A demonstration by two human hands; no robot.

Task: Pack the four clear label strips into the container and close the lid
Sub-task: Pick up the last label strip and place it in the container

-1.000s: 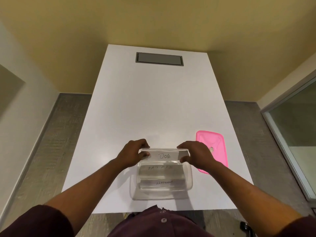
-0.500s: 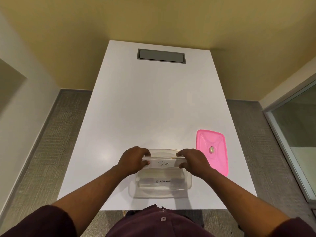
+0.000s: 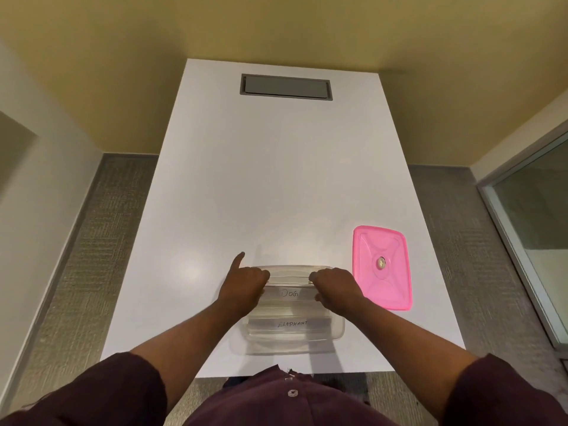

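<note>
A clear rectangular container (image 3: 336, 332) sits open on the white table near its front edge. Inside lies a clear strip marked ELEPHANT (image 3: 292, 324) at the near side. A clear strip marked DOG (image 3: 290, 293) spans the far half of the container, low inside it. My left hand (image 3: 244, 287) pinches its left end, index finger pointing up and away. My right hand (image 3: 336, 287) grips its right end. Other strips beneath are hard to make out. The pink lid (image 3: 382, 267) lies flat on the table to the right of the container.
The white table (image 3: 276, 179) stretches away, with a grey recessed hatch (image 3: 285, 87) near its far end. Carpeted floor lies on both sides. A glass partition (image 3: 534, 229) stands at the right.
Both hands have lowered the DOG strip from above the container's far rim down into it. My left index finger has lifted off and now points away.
</note>
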